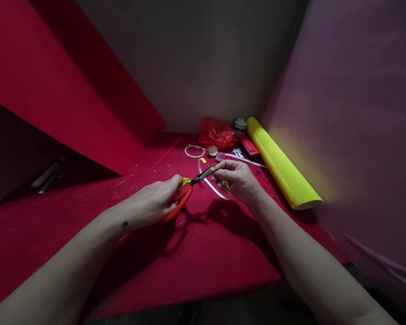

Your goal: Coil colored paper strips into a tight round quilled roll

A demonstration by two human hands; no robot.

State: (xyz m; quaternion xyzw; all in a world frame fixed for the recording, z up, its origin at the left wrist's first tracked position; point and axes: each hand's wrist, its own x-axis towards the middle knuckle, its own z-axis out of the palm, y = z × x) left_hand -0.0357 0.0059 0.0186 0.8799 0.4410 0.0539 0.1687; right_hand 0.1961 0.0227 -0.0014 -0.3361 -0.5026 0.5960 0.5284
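With the left hand (pixel 159 198), grips the scissors (pixel 201 176) by their yellow and orange handles, aiming the blades rightward, presumably to bring the tips to the work. With the right hand (pixel 236 177), pinches a thin white strip (pixel 217 192) with yellow showing in places, close beside those tips, likely to steady it there; cannot tell about any bite of the blades into it. Lets the strip's remaining length curl loosely between both hands, above the red table (pixel 216 262), perhaps to avoid creasing. Has a large red sheet (pixel 71 85) slanting at far left, seemingly out of elbow range. Farther back, has a white ring (pixel 186 153), then a crumpled red bag (pixel 216 134) and a jar (pixel 240 124), probably for easy reach. At right, has a yellow ribbed roll (pixel 282 164) lying near the right wall (pixel 358 135), maybe to limit rolling.
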